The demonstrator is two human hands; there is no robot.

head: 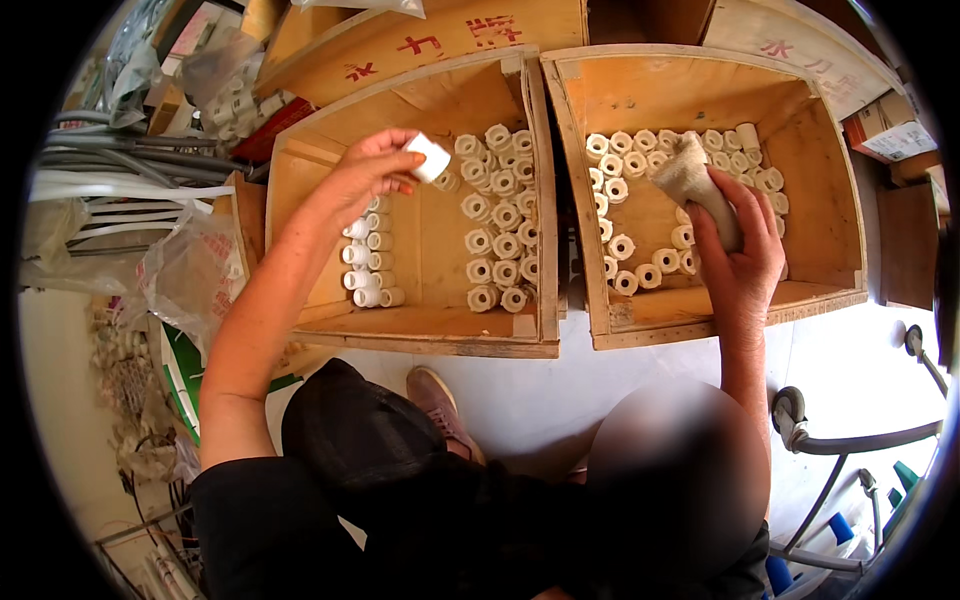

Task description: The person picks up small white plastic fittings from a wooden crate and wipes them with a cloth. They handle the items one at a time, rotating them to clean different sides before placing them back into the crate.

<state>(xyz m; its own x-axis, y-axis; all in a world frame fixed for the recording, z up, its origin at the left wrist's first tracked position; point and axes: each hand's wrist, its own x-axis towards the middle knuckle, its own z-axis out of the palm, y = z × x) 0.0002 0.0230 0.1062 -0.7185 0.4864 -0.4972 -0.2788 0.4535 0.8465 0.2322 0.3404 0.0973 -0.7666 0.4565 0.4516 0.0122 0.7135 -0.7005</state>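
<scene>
Above the left wooden box (pixel 544 225), my left hand (pixel 367 166) pinches a smooth white plastic pipe fitting (pixel 430 159) between thumb and fingers. White fittings with ribbed collars (pixel 506 216) stand in rows along that box's right side. A small block of threaded white fittings (pixel 367 259) lies at its left side, partly beneath my forearm. Over the right wooden box (pixel 825 191), my right hand (pixel 739 244) grips a crumpled grey cloth (pixel 686 176). Ring-ended white fittings (pixel 621 246) line the box floor around a bare patch; my hand and the cloth hide some of them.
Wooden crates with red writing (pixel 420 49) stand behind both boxes. Plastic bags (pixel 191 262) and grey and white pipes (pixel 135 180) crowd the left. On the right floor is a metal frame with casters (pixel 789 409). A cardboard box (pixel 885 127) sits at the far right.
</scene>
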